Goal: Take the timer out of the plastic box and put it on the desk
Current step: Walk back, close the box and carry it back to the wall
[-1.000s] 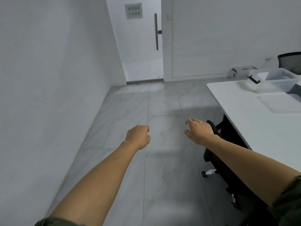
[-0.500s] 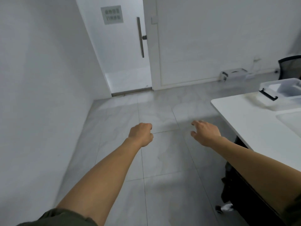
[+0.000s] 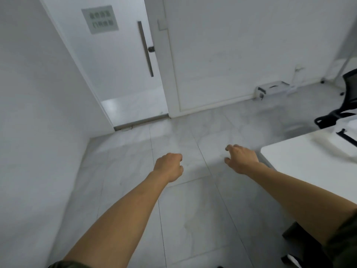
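The view has swung left, leaving the clear black-latched plastic box [image 3: 350, 130] on the flat white desk [image 3: 309, 171] cut off at the frame's right edge, timer unseen; the left hand [image 3: 170, 167] is curled and empty, the right hand [image 3: 241, 159] is loosely spread, and the approach step calls for turning right.

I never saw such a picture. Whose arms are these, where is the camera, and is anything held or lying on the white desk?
No machine here: a person wears one wide-angle camera on the head, so you see what they see, looking forward and down. The left hand is curled into a fist, holding nothing; the right hand is relaxed, also empty. On the white desk at the right, only a blurred part of the plastic box shows at the picture's edge. The timer is not visible.
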The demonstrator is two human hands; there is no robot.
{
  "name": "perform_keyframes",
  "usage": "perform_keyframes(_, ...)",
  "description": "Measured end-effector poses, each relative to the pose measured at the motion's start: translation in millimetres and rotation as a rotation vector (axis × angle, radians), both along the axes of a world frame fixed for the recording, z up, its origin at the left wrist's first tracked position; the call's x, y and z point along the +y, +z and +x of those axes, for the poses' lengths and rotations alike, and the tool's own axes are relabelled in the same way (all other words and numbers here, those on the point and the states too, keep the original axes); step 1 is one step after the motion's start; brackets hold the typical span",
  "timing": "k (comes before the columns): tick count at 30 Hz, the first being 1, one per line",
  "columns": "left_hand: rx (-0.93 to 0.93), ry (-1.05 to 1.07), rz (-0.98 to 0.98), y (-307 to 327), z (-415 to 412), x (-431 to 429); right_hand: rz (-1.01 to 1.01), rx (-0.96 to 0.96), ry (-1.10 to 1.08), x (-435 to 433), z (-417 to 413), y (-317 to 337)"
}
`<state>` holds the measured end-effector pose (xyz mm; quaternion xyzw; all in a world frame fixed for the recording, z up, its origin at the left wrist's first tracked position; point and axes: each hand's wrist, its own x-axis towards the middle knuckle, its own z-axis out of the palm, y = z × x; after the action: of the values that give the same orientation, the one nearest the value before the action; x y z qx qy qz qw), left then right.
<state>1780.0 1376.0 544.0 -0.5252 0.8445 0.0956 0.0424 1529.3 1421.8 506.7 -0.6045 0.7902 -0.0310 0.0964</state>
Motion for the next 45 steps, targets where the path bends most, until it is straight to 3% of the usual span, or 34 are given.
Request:
perform_keyframes(10,0.026,-0.050,0.016,-3,-88,-215,0.023,0.031,-0.024,-198,-75,-1)
perform_keyframes(18,0.019,-0.255,0.012,-10,-206,-417,0.039,0.034,-0.244,-345,-189,-15)
perform_keyframes(23,0.014,-0.423,-0.009,7,-303,-508,0.020,0.004,-0.434,-384,-260,-5)
perform_keyframes(35,0.004,-0.808,0.038,-19,-604,-576,0.049,-0.021,-0.804,-404,-489,-32)
perform_keyframes(45,-0.011,-1.045,0.073,-13,-827,-566,-0.029,0.000,-1.059,-370,-651,-17)
